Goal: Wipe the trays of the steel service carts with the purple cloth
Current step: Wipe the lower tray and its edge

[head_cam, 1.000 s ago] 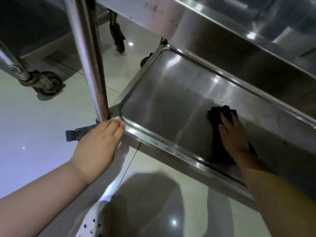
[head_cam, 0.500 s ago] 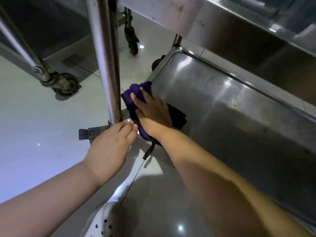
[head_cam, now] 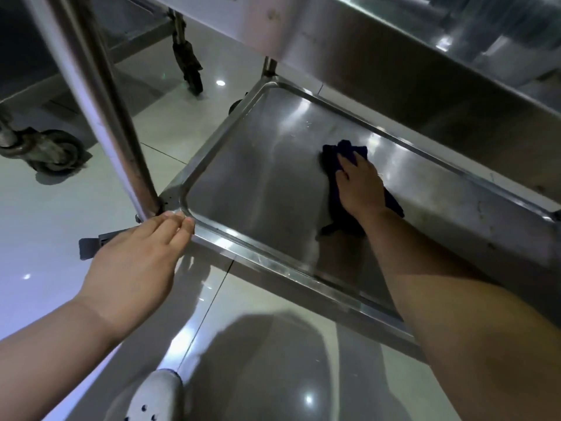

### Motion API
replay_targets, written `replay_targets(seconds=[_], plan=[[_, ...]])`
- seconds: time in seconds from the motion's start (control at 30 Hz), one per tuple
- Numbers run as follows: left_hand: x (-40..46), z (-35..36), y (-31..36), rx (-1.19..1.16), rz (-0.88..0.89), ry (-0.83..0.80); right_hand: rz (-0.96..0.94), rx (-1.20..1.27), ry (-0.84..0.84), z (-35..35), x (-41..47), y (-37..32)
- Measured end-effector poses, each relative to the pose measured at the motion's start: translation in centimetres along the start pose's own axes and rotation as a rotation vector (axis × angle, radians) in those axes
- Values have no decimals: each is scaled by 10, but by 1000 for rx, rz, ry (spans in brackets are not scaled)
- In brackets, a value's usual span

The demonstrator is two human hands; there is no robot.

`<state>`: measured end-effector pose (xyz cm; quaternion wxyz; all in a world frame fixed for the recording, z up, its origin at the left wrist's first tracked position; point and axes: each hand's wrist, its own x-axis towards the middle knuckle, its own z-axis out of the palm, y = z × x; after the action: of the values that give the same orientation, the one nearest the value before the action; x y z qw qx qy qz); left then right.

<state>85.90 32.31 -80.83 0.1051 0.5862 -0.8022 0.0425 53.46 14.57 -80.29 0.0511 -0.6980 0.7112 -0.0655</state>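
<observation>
1. The low tray (head_cam: 249,183) of the cart holds only the cloth (head_cam: 337,205), which lies right of centre on the tray floor, nearer the far rim.
2. The cloth is dark purple and crumpled, with a bunched end beyond the fingertips and a tail toward the near rim.
3. The right hand (head_cam: 359,185) presses flat on the cloth, fingers straight and close together.
4. The left hand (head_cam: 136,259) rests on the tray's near left corner beside the post (head_cam: 100,95), fingers straight and together.

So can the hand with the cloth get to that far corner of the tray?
Probably yes. The right hand presses the cloth mid-tray, and bare steel lies open to the corner.
</observation>
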Motion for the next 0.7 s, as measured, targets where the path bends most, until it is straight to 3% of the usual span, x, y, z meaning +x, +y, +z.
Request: replay_targets(seconds=[0.1,0.23,0.47,0.6,0.7], plan=[[1,-2,3,10,-24,-11,152,-28,13,-5,-11,24],[4,3,6,37,-24,-41,272,-56,-53,-1,-9,-11],[7,4,-3,58,4,-40,-356,-111,-88,34,-22,-179],[11,-3,-11,81,40,-39,-435,-75,-91,38,-4,-202],[11,-6,-12,95,51,2,-357,-67,-97,33,29,-182]])
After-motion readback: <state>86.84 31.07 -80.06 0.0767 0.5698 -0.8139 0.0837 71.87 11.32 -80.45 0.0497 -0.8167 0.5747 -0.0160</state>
